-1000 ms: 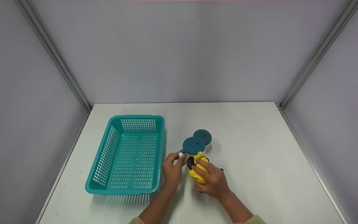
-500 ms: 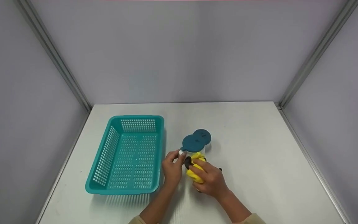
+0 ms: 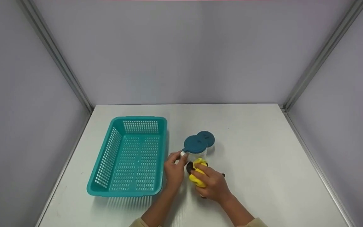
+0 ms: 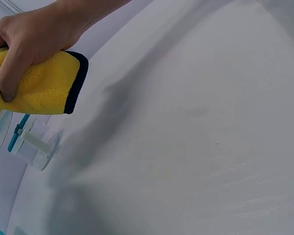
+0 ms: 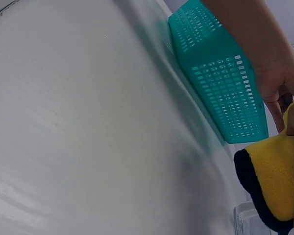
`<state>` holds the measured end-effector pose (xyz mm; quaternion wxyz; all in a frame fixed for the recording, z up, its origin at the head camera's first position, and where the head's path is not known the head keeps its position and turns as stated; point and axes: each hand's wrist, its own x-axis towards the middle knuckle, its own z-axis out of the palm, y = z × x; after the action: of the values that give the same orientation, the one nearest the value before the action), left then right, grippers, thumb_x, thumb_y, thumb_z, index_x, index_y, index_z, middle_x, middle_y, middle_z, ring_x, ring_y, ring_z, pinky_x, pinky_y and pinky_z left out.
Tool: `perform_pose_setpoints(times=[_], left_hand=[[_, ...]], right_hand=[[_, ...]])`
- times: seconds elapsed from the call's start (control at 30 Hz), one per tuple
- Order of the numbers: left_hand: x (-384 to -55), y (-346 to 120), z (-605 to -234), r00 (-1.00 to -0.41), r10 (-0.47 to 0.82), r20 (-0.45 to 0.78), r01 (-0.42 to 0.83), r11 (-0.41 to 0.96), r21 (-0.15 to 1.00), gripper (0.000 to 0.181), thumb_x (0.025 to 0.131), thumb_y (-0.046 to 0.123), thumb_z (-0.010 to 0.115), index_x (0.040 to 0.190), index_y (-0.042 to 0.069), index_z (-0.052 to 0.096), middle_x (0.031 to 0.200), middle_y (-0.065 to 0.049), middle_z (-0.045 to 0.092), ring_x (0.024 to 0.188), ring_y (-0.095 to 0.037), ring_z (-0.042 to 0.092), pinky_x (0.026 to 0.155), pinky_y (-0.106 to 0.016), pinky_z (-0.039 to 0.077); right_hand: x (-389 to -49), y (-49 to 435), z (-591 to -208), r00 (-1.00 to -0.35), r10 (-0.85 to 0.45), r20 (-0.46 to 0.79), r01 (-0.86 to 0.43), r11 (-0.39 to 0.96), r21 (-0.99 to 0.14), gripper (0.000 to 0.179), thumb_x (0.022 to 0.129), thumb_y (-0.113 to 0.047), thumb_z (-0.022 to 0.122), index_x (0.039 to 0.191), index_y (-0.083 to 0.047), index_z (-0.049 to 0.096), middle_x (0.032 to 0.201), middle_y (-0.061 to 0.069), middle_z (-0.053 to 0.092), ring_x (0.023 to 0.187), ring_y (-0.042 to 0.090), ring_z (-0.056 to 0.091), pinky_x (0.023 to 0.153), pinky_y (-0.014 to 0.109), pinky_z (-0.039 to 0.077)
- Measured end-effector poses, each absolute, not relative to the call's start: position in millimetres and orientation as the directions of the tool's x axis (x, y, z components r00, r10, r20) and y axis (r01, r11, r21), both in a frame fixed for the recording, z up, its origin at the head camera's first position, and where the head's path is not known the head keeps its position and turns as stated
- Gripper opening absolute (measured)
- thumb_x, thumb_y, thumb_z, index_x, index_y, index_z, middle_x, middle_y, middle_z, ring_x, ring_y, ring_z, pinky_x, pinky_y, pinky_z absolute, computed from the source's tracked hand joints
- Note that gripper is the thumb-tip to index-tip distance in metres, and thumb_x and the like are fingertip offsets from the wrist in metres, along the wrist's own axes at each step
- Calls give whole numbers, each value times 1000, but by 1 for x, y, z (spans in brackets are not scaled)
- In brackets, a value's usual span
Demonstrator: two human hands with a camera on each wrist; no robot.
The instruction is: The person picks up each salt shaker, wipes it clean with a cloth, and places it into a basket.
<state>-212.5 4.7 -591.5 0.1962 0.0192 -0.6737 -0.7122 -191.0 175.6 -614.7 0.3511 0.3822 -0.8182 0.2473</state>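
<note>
My left hand (image 3: 174, 168) pinches the white handle (image 3: 183, 153) of a clear container with a round blue lid (image 3: 195, 144). A yellow cloth (image 3: 199, 178) with black edging is bunched in my right hand (image 3: 213, 183), close against the front of the container's clear wall (image 3: 198, 155). In the left wrist view the cloth (image 4: 44, 85) hangs over the table, with the right thumb across it. Behind the held container stands a second lidded container (image 3: 207, 138), partly hidden in the head view; its white handle (image 4: 35, 141) shows in the left wrist view.
A teal perforated basket (image 3: 162, 151) stands left of the hands, its long side near the left forearm. The white table (image 3: 257, 151) is bordered by grey wall panels (image 3: 181, 53) at the back and both sides.
The held container has shifted slightly up and left in the head view. The cloth and right hand have slid a little down and left, so more of the clear wall shows.
</note>
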Motion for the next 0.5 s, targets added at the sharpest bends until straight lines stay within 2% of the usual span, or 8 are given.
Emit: perform_pose_setpoints(times=[0.23, 0.5], left_hand=[[-210, 5, -590, -927, -315, 205, 222, -16, 975, 17, 91, 13, 71, 105, 4, 73, 90, -11, 65, 84, -21, 65, 74, -31, 61], [-197, 4, -561, -909, -324, 262, 277, -1, 961, 15, 90, 5, 70, 104, -3, 72, 88, -15, 64, 85, -22, 63, 72, -35, 62]], right_hand=[[-190, 176, -618, -474, -454, 754, -795, 589, -145, 50, 69, -26, 81, 118, -22, 71, 123, 1, 67, 102, 15, 68, 86, 26, 57], [-190, 180, -622, -498, -452, 740, -788, 593, -168, 52, 67, -23, 84, 117, -21, 71, 123, 1, 66, 102, 14, 67, 88, 24, 56]])
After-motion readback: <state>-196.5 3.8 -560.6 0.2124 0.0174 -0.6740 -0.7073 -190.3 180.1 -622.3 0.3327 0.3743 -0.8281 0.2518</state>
